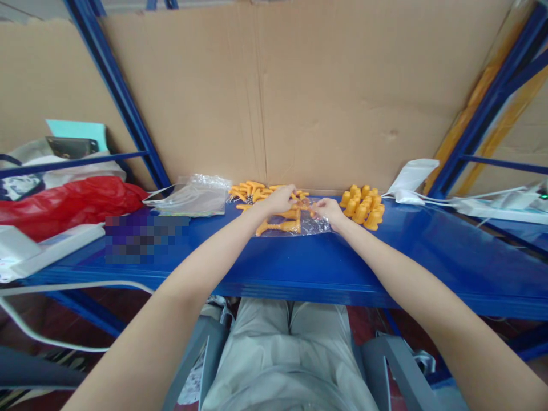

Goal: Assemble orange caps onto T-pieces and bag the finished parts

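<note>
Both my arms reach over a blue shelf (325,262). My left hand (279,200) and my right hand (329,210) meet above a small clear plastic bag (314,225) with orange plastic parts (286,221) on it. Each hand's fingers are pinched together on an orange piece between them; what exactly each one holds is too small to name. Behind my left hand lies a loose pile of long orange parts (250,190). To the right of my right hand stands a cluster of short orange parts (363,206).
A stack of clear plastic bags (192,197) lies left of the pile. A red bag (68,202) and white boxes (29,248) fill the left end. White cables and a white pouch (413,177) lie at the right. Cardboard (299,91) backs the shelf.
</note>
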### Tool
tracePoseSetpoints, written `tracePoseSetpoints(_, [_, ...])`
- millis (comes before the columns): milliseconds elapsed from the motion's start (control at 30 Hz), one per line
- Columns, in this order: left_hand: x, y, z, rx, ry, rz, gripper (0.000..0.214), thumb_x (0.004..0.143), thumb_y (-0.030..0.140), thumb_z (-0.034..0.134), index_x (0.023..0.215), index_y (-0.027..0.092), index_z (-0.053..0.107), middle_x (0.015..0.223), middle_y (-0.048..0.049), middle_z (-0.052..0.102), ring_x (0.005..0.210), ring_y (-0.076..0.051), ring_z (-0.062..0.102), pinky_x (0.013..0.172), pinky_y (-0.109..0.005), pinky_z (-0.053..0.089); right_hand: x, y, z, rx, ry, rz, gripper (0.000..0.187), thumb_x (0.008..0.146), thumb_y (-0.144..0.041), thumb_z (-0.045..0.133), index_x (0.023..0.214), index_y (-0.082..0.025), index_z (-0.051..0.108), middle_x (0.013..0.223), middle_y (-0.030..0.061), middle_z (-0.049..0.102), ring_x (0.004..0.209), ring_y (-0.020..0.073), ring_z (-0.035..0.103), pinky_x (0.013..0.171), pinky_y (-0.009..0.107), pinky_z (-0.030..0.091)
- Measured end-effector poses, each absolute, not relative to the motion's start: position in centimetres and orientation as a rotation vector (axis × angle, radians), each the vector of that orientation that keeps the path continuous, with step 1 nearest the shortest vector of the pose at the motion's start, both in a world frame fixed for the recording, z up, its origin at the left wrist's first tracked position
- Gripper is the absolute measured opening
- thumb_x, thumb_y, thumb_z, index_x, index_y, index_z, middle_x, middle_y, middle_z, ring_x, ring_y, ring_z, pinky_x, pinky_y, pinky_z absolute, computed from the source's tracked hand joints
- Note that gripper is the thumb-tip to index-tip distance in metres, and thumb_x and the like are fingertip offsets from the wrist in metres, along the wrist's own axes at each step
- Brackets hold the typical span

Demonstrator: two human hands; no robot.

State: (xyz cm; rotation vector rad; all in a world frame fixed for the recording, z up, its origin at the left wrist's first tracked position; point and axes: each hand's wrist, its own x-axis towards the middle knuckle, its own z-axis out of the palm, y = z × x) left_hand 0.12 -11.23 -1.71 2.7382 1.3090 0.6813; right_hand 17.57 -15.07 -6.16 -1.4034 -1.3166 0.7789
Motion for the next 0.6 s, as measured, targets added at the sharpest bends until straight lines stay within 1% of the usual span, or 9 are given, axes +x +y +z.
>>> tracePoseSetpoints(100, [-0.7,-11.3,-1.7,2.769,1.319,0.631,0.03,0.086,0.025,0.054,0.113,0.013,0.057,0.119,-0.016,0.066,0.114,-0.028,0.061,0.1,-0.04,0.045,17.6,-15.0,-6.2,-1.45,-1.345,0.711,0.031,0.069,-0.011,0.074,0.057,-0.021,0.048,0.047,-0.0031,0.057,0.046,0.0118,0.054,0.053,0.024,0.048])
tracePoseSetpoints(167, [-1.2,-11.4,-2.3,2.751,1.337,0.615,0.04,0.087,0.032,0.053,0.122,0.013,0.052,0.127,-0.0183,0.063,0.122,-0.03,0.057,0.104,-0.042,0.043,17.7,-15.0,-6.2,-1.519,-1.413,0.598,0.026,0.07,-0.01,0.069,0.056,-0.021,0.049,0.051,-0.0022,0.059,0.051,0.0134,0.058,0.057,0.024,0.049])
tracePoseSetpoints(267, [-1.7,-11.7,-3.8,2.711,1.327,0.606,0.06,0.085,0.043,0.057,0.136,0.015,0.042,0.147,-0.0204,0.048,0.14,-0.033,0.041,0.114,-0.046,0.034,17.9,-15.2,-6.1,-1.605,-1.618,0.361,0.022,0.072,-0.012,0.065,0.056,-0.02,0.053,0.06,0.0004,0.065,0.064,0.0158,0.064,0.066,0.025,0.048])
tracePoseSetpoints(300, [-1.9,-11.8,-4.3,2.691,1.315,0.602,0.065,0.084,0.045,0.058,0.138,0.015,0.04,0.151,-0.0207,0.043,0.143,-0.034,0.036,0.116,-0.047,0.03,17.9,-15.3,-6.1,-1.61,-1.694,0.29,0.023,0.074,-0.015,0.065,0.054,-0.019,0.054,0.063,0.0014,0.067,0.068,0.0167,0.065,0.069,0.025,0.048])
tracePoseSetpoints(367, [-2.1,-12.2,-5.3,2.628,1.292,0.584,0.069,0.085,0.048,0.057,0.142,0.016,0.037,0.154,-0.021,0.039,0.145,-0.034,0.033,0.118,-0.049,0.027,17.9,-15.5,-6.0,-1.566,-1.819,0.21,0.029,0.08,-0.023,0.063,0.052,-0.019,0.054,0.065,0.0031,0.068,0.07,0.0178,0.065,0.07,0.026,0.047])
tracePoseSetpoints(433, [-2.4,-12.6,-5.7,2.562,1.271,0.561,0.07,0.086,0.051,0.054,0.144,0.017,0.035,0.155,-0.0207,0.039,0.146,-0.033,0.034,0.119,-0.05,0.026,17.7,-15.6,-6.0,-1.477,-1.885,0.252,0.037,0.087,-0.032,0.057,0.053,-0.018,0.058,0.064,0.0039,0.067,0.066,0.0174,0.065,0.067,0.026,0.047])
tracePoseSetpoints(500, [-2.7,-12.9,-5.8,2.521,1.248,0.546,0.072,0.086,0.053,0.055,0.145,0.018,0.035,0.157,-0.0201,0.036,0.147,-0.033,0.032,0.119,-0.05,0.025,17.6,-15.7,-6.1,-1.374,-1.912,0.392,0.042,0.091,-0.039,0.052,0.058,-0.017,0.064,0.061,0.0038,0.067,0.061,0.0162,0.064,0.062,0.025,0.047])
tracePoseSetpoints(600, [-2.9,-13.4,-5.5,2.5,1.223,0.541,0.073,0.086,0.052,0.055,0.146,0.018,0.034,0.159,-0.0197,0.033,0.148,-0.032,0.03,0.12,-0.049,0.023,17.5,-15.7,-6.2,-1.254,-1.95,0.615,0.037,0.087,-0.044,0.059,0.065,-0.016,0.072,0.063,0.0037,0.07,0.057,0.0151,0.062,0.057,0.024,0.048])
